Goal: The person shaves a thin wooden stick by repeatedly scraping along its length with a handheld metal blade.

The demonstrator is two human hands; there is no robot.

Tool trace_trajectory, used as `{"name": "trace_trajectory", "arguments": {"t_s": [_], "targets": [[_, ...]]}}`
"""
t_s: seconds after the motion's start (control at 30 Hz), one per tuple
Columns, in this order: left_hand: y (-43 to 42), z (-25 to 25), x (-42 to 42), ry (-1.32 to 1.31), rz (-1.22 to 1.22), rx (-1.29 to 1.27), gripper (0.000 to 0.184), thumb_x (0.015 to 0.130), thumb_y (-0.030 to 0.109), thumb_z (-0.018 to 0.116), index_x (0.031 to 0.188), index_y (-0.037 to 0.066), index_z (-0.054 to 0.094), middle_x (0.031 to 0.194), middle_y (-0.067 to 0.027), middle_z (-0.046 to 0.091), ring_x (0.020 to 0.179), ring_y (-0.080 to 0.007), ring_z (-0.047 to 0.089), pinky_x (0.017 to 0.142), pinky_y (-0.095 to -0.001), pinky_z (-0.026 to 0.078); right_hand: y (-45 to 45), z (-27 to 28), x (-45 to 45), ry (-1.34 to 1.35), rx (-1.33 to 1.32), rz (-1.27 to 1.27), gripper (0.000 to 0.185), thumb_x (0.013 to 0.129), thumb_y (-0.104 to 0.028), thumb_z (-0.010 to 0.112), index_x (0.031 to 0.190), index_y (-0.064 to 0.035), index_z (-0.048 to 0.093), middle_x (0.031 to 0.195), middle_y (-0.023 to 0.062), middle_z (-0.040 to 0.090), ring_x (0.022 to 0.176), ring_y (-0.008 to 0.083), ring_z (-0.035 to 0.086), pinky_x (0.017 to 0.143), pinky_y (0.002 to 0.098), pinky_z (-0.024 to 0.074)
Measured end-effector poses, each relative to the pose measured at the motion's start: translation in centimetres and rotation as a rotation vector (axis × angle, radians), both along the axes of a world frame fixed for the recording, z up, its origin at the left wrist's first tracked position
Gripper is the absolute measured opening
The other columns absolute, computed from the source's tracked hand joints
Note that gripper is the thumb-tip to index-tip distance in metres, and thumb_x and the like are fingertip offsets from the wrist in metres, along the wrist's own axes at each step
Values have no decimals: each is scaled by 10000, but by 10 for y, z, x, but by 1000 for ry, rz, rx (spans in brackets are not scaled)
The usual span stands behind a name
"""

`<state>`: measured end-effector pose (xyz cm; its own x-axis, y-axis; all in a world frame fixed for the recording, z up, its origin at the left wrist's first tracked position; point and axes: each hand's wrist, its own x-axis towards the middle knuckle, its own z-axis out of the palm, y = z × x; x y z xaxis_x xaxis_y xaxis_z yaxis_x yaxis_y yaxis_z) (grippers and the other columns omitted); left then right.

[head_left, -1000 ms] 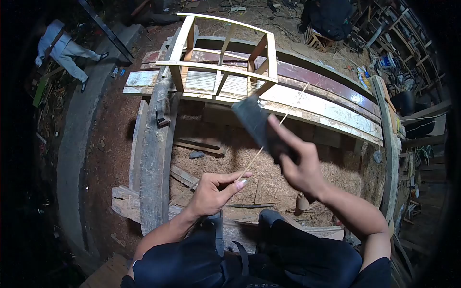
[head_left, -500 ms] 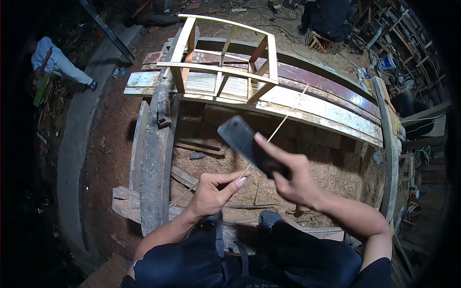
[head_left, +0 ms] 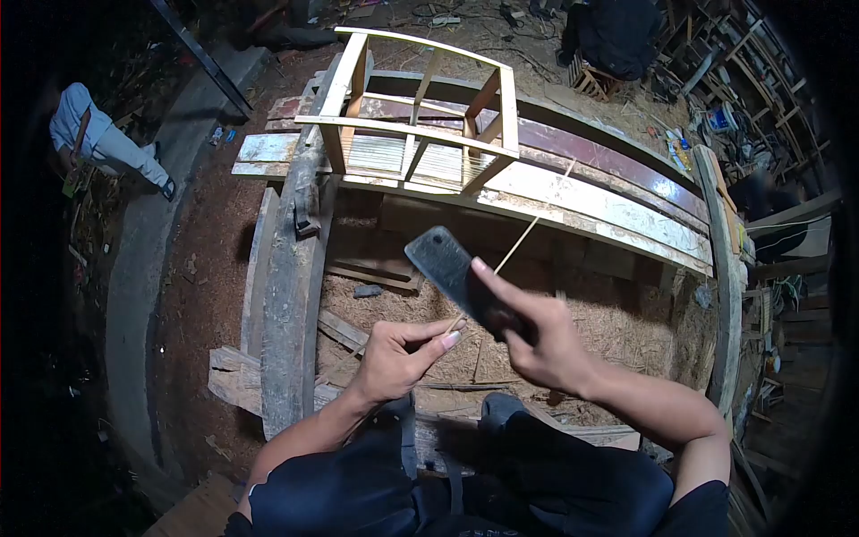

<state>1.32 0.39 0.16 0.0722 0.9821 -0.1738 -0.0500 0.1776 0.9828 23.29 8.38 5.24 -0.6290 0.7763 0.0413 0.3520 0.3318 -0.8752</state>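
My right hand [head_left: 546,345] is closed round the handle of a dark cleaver [head_left: 440,258], with the index finger laid along it. The blade is broad and has a hole near its far corner. Between the thumb and fingers of my left hand [head_left: 401,360] is a thin bamboo stick [head_left: 519,242]. The stick slants up and right, passing behind the cleaver and reaching toward the bench planks. Where blade and stick cross, I cannot tell if they touch. The cleaver's handle is mostly hidden in my fist.
A wooden frame [head_left: 407,134] with thin rods in its lower part stands on the plank bench [head_left: 608,201]. A grey beam [head_left: 284,322] runs along the left. Wood shavings [head_left: 599,331] cover the ground. A person [head_left: 112,139] is at far left; another [head_left: 617,40] sits at the back.
The cleaver has shifted slightly down and left, and its blade is less blurred. My left hand keeps its place on the stick. The person at far left has moved their legs.
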Motion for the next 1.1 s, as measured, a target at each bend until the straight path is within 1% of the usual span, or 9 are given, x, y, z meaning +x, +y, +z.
{"name": "trace_trajectory", "arguments": {"t_s": [0.13, 0.33, 0.43, 0.53, 0.6, 0.7, 0.83, 1.0, 1.1], "targets": [[-2, 5, -1, 1, -25, -73, 253, 982, 77, 721, 1216, -17, 748, 1026, -67, 790, 886, -42, 656, 785, -199, 531, 23, 7, 6, -61, -98, -212, 844, 830, 152, 556, 1585, -206, 437, 1109, 280, 732, 932, 289, 775, 852, 375, 601], [-1, 0, 2, -22, -5, -56, 254, 977, 81, 731, 1212, -13, 752, 1015, -51, 783, 845, -27, 631, 755, -186, 509, 0, -9, 3, 21, 73, -18, 905, 782, 169, 548, 1591, -221, 442, 1164, 278, 719, 926, 287, 769, 864, 343, 573], [-2, 6, 3, 4, 27, -31, 244, 974, 71, 732, 1204, -8, 759, 890, -17, 764, 737, -12, 600, 645, -177, 470, 19, -7, 6, 76, 165, -151, 887, 795, 170, 541, 1592, -206, 440, 1131, 263, 730, 896, 224, 755, 834, 324, 566], [-2, 11, -1, -14, 6, -88, 241, 969, 72, 738, 1197, -2, 765, 751, 37, 695, 620, 7, 524, 536, -179, 384, 8, -2, 6, -29, 13, -95, 894, 800, 165, 557, 1592, -232, 438, 1159, 300, 712, 980, 281, 761, 851, 342, 578], [-2, 10, -3, 15, -36, -244, 268, 955, 68, 758, 1208, -19, 749, 993, -57, 785, 834, -24, 627, 728, -174, 504, 0, -5, 6, 2, 47, -25, 894, 803, 164, 563, 1593, -235, 435, 1143, 303, 715, 997, 316, 762, 859, 342, 578], [-1, 12, -3, 19, -25, -241, 273, 956, 71, 758, 1213, -19, 746, 1011, -70, 786, 851, -34, 641, 747, -176, 516, 21, 5, 10, -66, -85, -216, 894, 805, 162, 574, 1592, -239, 438, 1152, 302, 714, 1006, 337, 760, 874, 346, 581], [-1, 9, -1, 26, -15, -122, 277, 960, 77, 755, 1217, -23, 742, 1029, -92, 787, 879, -50, 663, 783, -186, 536, 3, -6, 4, 50, 114, -40, 850, 835, 151, 556, 1587, -228, 444, 1156, 306, 710, 1007, 284, 759, 853, 332, 585], [-1, 12, 0, 1, 11, -112, 258, 982, 73, 722, 1218, -30, 739, 1078, -119, 785, 938, -76, 687, 821, -210, 556, 27, 1, 10, -64, -65, -226, 892, 805, 153, 580, 1591, -245, 439, 1164, 299, 712, 996, 357, 763, 872, 350, 580], [-1, 9, -4, 48, -23, -74, 254, 989, 61, 704, 1223, -32, 735, 1104, -130, 781, 960, -82, 691, 829, -211, 556, 9, -6, 7, -20, 32, -99, 881, 807, 153, 576, 1587, -236, 448, 1150, 287, 722, 958, 340, 769, 861, 345, 579]]}}
